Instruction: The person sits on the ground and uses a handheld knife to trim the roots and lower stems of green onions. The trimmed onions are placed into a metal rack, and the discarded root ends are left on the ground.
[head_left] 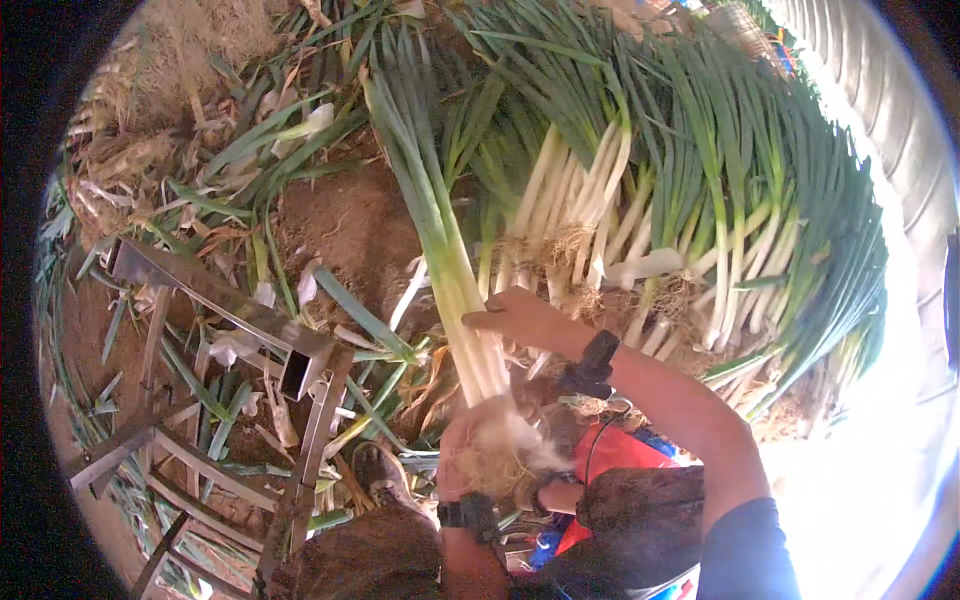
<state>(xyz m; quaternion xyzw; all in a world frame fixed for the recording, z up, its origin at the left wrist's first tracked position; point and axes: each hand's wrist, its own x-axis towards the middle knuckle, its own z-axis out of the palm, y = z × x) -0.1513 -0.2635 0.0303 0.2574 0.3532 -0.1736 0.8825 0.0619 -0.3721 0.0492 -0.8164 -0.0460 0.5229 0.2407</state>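
A bunch of long green onions (455,275) slants across the middle, green leaves up and away, white stems and roots toward me. My right hand (525,320) is closed around the pale stems from the right side. Lower down, my left hand (462,445) grips the white base beside the shaggy roots (505,445); its fingers are partly hidden and the roots are blurred. Both wrists carry dark bands. Beyond my right hand lies a large heap of green onions (740,220), roots toward me.
A metal frame (210,450) with square tubes stands at the left. Cut leaves and peeled skins (235,345) litter the brown soil (345,225). My shoe (385,472) is beside the frame. A red item (620,452) lies under my right forearm. Ribbed pale sheeting (890,70) rises at the far right.
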